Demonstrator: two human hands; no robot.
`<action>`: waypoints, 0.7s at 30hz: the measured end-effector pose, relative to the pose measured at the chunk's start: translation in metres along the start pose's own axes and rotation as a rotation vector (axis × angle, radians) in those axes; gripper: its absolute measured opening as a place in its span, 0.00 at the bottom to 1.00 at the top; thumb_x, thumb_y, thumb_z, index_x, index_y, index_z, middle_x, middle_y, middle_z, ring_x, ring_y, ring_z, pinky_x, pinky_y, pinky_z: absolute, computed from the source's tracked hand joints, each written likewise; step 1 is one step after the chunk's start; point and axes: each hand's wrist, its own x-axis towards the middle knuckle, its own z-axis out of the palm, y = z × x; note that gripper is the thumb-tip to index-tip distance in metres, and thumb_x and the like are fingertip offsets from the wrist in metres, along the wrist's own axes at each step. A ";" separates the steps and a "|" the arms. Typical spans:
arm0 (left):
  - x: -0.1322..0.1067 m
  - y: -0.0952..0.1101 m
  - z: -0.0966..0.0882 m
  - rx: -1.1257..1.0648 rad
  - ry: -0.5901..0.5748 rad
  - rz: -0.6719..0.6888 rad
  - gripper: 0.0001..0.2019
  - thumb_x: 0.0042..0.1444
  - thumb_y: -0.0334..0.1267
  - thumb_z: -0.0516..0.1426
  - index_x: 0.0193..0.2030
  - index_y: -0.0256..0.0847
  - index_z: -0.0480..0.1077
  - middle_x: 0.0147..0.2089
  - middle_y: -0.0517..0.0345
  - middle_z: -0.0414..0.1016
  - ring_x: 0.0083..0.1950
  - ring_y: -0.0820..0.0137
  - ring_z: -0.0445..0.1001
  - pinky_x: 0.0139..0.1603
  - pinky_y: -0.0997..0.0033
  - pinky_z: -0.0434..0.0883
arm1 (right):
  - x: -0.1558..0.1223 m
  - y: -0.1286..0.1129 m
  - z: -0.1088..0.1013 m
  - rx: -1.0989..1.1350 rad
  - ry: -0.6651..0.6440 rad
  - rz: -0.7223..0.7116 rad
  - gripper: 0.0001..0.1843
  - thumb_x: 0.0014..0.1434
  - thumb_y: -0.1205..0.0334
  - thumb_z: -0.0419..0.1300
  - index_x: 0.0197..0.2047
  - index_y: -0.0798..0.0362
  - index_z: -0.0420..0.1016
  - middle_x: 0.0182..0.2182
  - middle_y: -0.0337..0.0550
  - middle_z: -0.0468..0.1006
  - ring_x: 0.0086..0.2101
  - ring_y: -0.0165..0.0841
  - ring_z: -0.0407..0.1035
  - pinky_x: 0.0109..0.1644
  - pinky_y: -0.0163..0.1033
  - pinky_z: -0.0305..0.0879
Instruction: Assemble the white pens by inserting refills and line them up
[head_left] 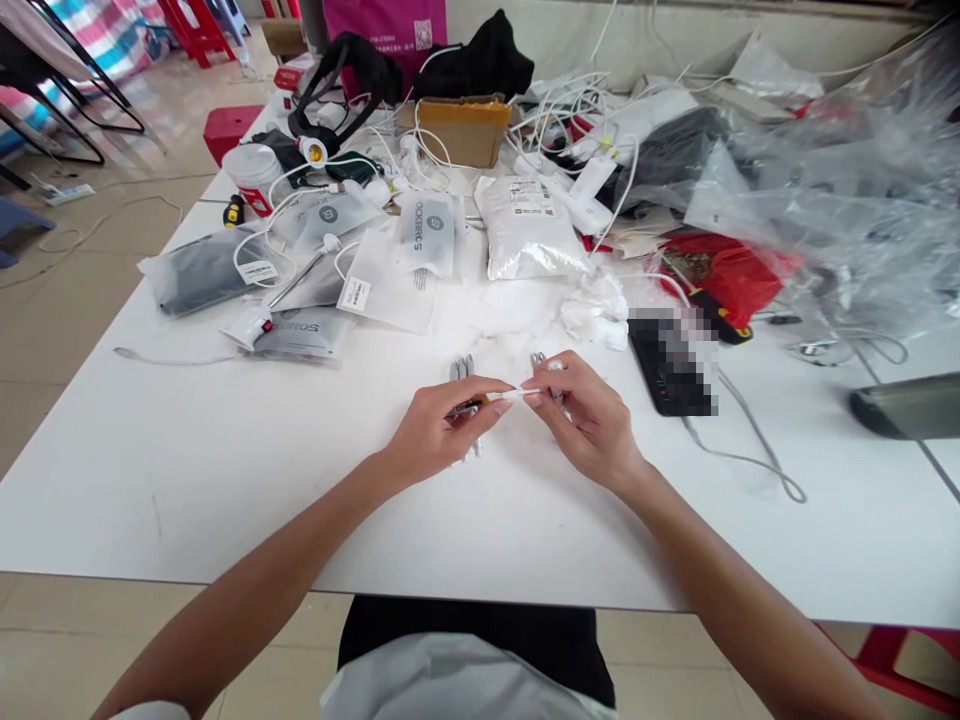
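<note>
My left hand [444, 428] and my right hand [583, 418] meet over the white table, their fingertips pinching a thin white plastic piece [519, 394] from either end. Metal-tipped grey cable ends [463, 368] stick out past my left fingers, with a dark part partly hidden in that grip. Another grey metal connector [543, 360] shows behind my right fingers. I cannot tell whether these parts are joined, because my fingers cover them.
White crumpled packing paper [592, 315] lies just beyond my hands. Farther back are labelled pouches [527, 225], white cables and a cardboard box [463, 130]. A dark device [670, 365], partly pixelated, and its grey cable [750, 460] lie right. Clear plastic [847, 190] heaps at the back right.
</note>
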 end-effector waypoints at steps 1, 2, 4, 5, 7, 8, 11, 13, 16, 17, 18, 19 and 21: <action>0.000 0.000 0.000 0.007 0.001 -0.001 0.12 0.72 0.46 0.61 0.52 0.43 0.81 0.33 0.60 0.77 0.28 0.77 0.68 0.30 0.75 0.66 | 0.000 0.001 0.000 -0.006 0.002 -0.006 0.14 0.70 0.70 0.63 0.54 0.43 0.80 0.39 0.43 0.74 0.34 0.33 0.65 0.32 0.40 0.60; 0.000 0.000 0.000 0.012 0.007 -0.003 0.12 0.72 0.46 0.61 0.51 0.43 0.81 0.34 0.59 0.77 0.28 0.77 0.68 0.29 0.75 0.66 | 0.000 0.001 -0.001 -0.005 0.017 -0.010 0.13 0.70 0.69 0.64 0.54 0.44 0.80 0.38 0.43 0.74 0.34 0.33 0.65 0.33 0.40 0.60; 0.000 0.000 -0.001 0.017 0.030 -0.007 0.12 0.72 0.46 0.61 0.50 0.42 0.81 0.33 0.59 0.77 0.28 0.77 0.68 0.29 0.75 0.66 | 0.001 0.003 -0.001 0.029 0.088 -0.002 0.11 0.70 0.68 0.64 0.52 0.44 0.80 0.38 0.43 0.74 0.36 0.34 0.67 0.35 0.41 0.62; 0.001 0.001 -0.001 0.018 0.039 -0.007 0.12 0.72 0.46 0.61 0.49 0.41 0.81 0.32 0.59 0.76 0.28 0.76 0.69 0.29 0.75 0.66 | 0.001 0.004 -0.001 0.069 0.139 0.018 0.09 0.70 0.66 0.65 0.51 0.44 0.80 0.38 0.43 0.74 0.37 0.34 0.68 0.36 0.41 0.63; 0.002 0.001 -0.002 0.015 0.050 -0.001 0.12 0.72 0.46 0.61 0.49 0.41 0.81 0.31 0.60 0.75 0.29 0.76 0.69 0.29 0.75 0.66 | 0.004 0.004 -0.002 0.199 0.235 0.086 0.06 0.70 0.62 0.65 0.50 0.45 0.79 0.38 0.42 0.73 0.34 0.33 0.67 0.34 0.41 0.64; 0.002 0.002 -0.003 0.013 0.054 0.001 0.12 0.72 0.46 0.61 0.49 0.42 0.81 0.31 0.60 0.75 0.29 0.76 0.69 0.29 0.75 0.66 | 0.005 0.003 -0.003 0.281 0.263 0.130 0.04 0.71 0.60 0.65 0.49 0.44 0.78 0.38 0.41 0.72 0.32 0.31 0.65 0.33 0.40 0.63; 0.003 0.004 -0.004 0.011 0.067 0.009 0.12 0.73 0.46 0.60 0.50 0.42 0.81 0.30 0.60 0.75 0.28 0.76 0.69 0.29 0.76 0.65 | 0.011 -0.002 -0.007 0.539 0.231 0.288 0.05 0.72 0.54 0.64 0.46 0.43 0.73 0.36 0.36 0.67 0.25 0.26 0.56 0.29 0.38 0.59; 0.003 0.006 -0.004 0.012 0.070 0.015 0.13 0.73 0.46 0.59 0.51 0.42 0.81 0.29 0.60 0.75 0.28 0.75 0.70 0.28 0.76 0.66 | 0.015 -0.007 -0.010 0.685 0.161 0.411 0.09 0.71 0.50 0.63 0.45 0.43 0.69 0.34 0.34 0.63 0.24 0.26 0.51 0.27 0.37 0.56; 0.002 0.009 -0.006 -0.002 0.076 0.039 0.13 0.75 0.45 0.57 0.51 0.42 0.82 0.28 0.60 0.74 0.28 0.75 0.71 0.27 0.76 0.66 | 0.019 -0.009 -0.015 0.849 0.071 0.579 0.13 0.71 0.46 0.61 0.42 0.44 0.63 0.33 0.34 0.60 0.23 0.26 0.45 0.24 0.36 0.51; 0.002 0.009 -0.006 -0.012 0.080 0.050 0.13 0.75 0.45 0.57 0.51 0.42 0.82 0.28 0.60 0.74 0.28 0.75 0.71 0.27 0.76 0.65 | 0.020 -0.009 -0.016 0.892 0.051 0.616 0.14 0.71 0.45 0.60 0.42 0.44 0.62 0.32 0.34 0.59 0.23 0.27 0.43 0.24 0.36 0.50; 0.002 0.010 -0.007 -0.023 0.083 0.059 0.13 0.75 0.44 0.57 0.51 0.42 0.82 0.28 0.60 0.74 0.28 0.75 0.70 0.27 0.76 0.65 | 0.020 -0.008 -0.018 0.930 0.034 0.645 0.14 0.71 0.45 0.59 0.42 0.44 0.62 0.31 0.33 0.58 0.23 0.27 0.42 0.23 0.36 0.49; 0.002 0.010 -0.007 -0.035 0.086 0.066 0.13 0.75 0.43 0.57 0.51 0.42 0.82 0.28 0.60 0.74 0.28 0.75 0.70 0.27 0.76 0.65 | 0.020 -0.008 -0.018 0.965 0.021 0.666 0.14 0.72 0.45 0.58 0.42 0.43 0.62 0.31 0.33 0.57 0.23 0.27 0.41 0.23 0.36 0.48; 0.002 0.009 -0.007 -0.056 0.087 0.070 0.12 0.75 0.43 0.57 0.52 0.42 0.82 0.28 0.60 0.74 0.28 0.75 0.69 0.27 0.75 0.64 | 0.020 -0.008 -0.018 1.016 0.002 0.692 0.14 0.72 0.45 0.57 0.42 0.44 0.62 0.31 0.33 0.56 0.23 0.27 0.41 0.22 0.36 0.46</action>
